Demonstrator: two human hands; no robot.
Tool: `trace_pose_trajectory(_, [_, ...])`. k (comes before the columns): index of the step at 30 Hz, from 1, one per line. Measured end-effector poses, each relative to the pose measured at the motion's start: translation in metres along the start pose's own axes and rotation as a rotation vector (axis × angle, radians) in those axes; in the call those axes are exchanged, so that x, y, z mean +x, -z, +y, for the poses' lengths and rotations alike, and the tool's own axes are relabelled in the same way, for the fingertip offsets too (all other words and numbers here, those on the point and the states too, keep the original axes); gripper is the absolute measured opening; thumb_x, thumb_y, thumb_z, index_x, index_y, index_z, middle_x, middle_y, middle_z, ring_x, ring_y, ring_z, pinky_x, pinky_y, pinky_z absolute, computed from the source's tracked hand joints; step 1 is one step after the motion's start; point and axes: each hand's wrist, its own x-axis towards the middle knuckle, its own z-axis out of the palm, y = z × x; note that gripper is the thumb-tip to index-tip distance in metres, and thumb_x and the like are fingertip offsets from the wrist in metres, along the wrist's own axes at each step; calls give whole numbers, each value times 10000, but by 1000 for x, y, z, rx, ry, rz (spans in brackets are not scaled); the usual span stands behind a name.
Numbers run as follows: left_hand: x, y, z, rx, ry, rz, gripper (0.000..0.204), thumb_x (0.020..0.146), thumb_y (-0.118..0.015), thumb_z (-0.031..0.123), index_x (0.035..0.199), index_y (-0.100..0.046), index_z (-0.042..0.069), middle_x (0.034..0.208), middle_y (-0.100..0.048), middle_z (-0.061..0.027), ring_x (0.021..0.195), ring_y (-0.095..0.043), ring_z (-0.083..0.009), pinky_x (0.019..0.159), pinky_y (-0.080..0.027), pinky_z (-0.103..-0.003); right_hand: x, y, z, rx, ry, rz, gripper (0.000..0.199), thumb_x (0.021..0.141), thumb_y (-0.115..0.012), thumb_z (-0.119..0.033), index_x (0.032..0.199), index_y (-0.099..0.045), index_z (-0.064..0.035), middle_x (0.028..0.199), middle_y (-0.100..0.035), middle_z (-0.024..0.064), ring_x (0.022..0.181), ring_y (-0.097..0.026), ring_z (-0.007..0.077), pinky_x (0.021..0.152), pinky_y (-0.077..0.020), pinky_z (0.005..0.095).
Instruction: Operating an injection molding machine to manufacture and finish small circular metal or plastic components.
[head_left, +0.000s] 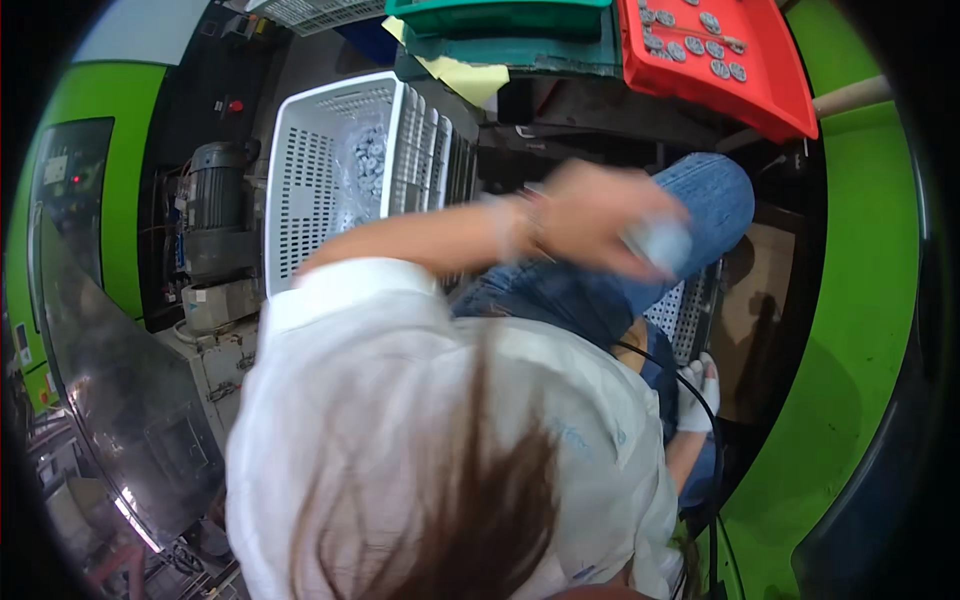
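My left hand (607,222), smeared by motion, is over my jeans near the knee. A pale bluish-white patch shows at its fingertips; whether this is a held thing or a fingertip cover I cannot tell. Low on the right, my right hand (694,398), in a white covering with some finger skin showing, has its fingers closed at the near end of a perforated crate (684,325). The crate looks pale inside with a dark rim. My leg and a black cable hide much of it.
White slotted baskets (300,190) stand nested at left, with small grey parts (366,160) in a clear bag. A red tray (690,75) holds several round grey parts beside a green bin (510,20). Cardboard (757,320) lies right, by a green machine panel (850,330).
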Motion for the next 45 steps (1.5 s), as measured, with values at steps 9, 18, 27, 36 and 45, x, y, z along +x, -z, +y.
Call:
trace_pose_trajectory(9, [-364, 199, -115, 542, 1764, -113, 687, 757, -701, 459, 1246, -481, 30, 1009, -633, -206, 902, -635, -302, 797, -500, -379, 41, 46, 20, 136, -70, 138, 172, 927, -533, -234, 922, -549, -63, 537, -368, -18, 575, -456, 150, 739, -446, 324])
trace_pose_trajectory(18, [-414, 186, -113, 413, 1861, -58, 652, 812, -659, 408, 1322, -412, 84, 1134, -604, -174, 858, -652, -304, 732, -513, -414, 48, 41, 21, 56, -95, 122, 208, 927, -519, -230, 1029, -556, -53, 604, -415, -14, 609, -467, 138, 790, -437, 338])
trace_pose_trajectory(27, [-70, 73, -88, 338, 525, 46, 118, 882, -618, 99, 959, -626, 10, 765, -635, -66, 632, -566, -104, 563, -443, -262, 34, 29, 25, -193, 97, 179, 257, 916, -469, -153, 1130, -544, -34, 864, -567, 46, 676, -539, 133, 609, -476, 265])
trace_pose_trajectory(36, [190, -142, 32, -119, -550, -564, 214, 851, -587, 209, 1009, -606, 66, 756, -623, -158, 676, -598, -336, 587, -470, -400, 17, 21, 11, -277, 51, 439, 403, 907, -543, -403, 635, -503, -108, 460, -359, -56, 335, -278, 64, 327, -191, 243])
trace_pose_trajectory(45, [222, -267, 13, 310, -358, -1392, 365, 847, -569, 235, 1144, -552, 24, 974, -647, -213, 929, -626, -345, 802, -496, -429, 43, 27, 12, -471, 68, 503, 438, 890, -575, -421, 614, -571, -80, 460, -408, -40, 336, -329, 78, 333, -213, 246])
